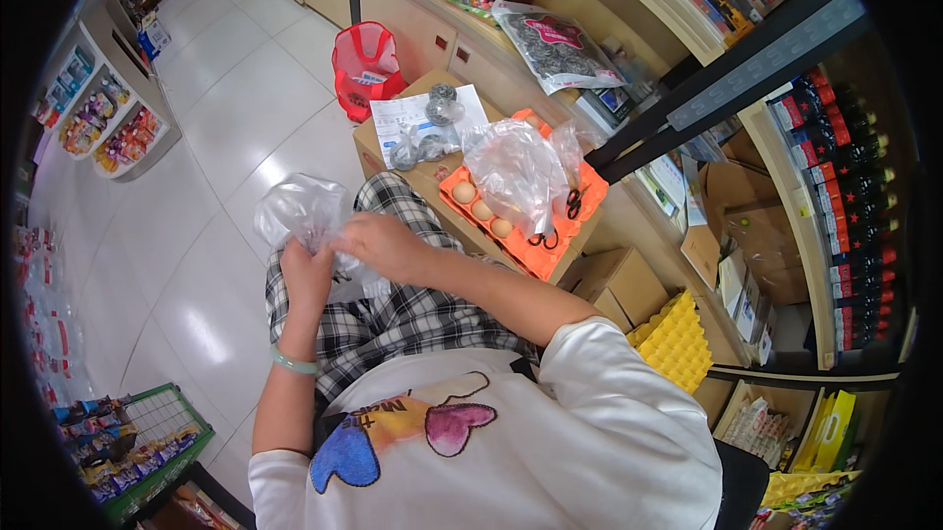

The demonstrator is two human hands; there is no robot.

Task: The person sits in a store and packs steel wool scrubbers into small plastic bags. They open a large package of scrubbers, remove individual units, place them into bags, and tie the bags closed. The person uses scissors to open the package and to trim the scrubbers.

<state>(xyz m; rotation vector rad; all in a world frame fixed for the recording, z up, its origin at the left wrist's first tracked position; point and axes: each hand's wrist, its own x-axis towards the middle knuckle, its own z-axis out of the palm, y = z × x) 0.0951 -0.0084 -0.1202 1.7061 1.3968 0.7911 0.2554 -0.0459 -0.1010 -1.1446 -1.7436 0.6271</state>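
Note:
A clear plastic bag (303, 206), puffed out at its far end, is gathered between my two hands above my lap. My left hand (306, 268) pinches its bunched neck from the left. From the right, my right hand (387, 244) grips the same neck, with loose film hanging below. To the right, on a cardboard box (372, 143), steel wire scourers (442, 104) lie on a printed paper sheet (390, 114), some wrapped in clear film. Beside them is an orange egg tray (541, 257) with several eggs (482, 209), crumpled plastic bags (516, 169) and black-handled scissors (575, 203).
A red tote bag (365, 73) stands on the tiled floor beyond the box. On the counter lies a large pack of wire scourers (556, 44). A black metal post (729, 80) slants across the right. Yellow egg trays (674, 338) and bottle shelves (832, 198) are farther right.

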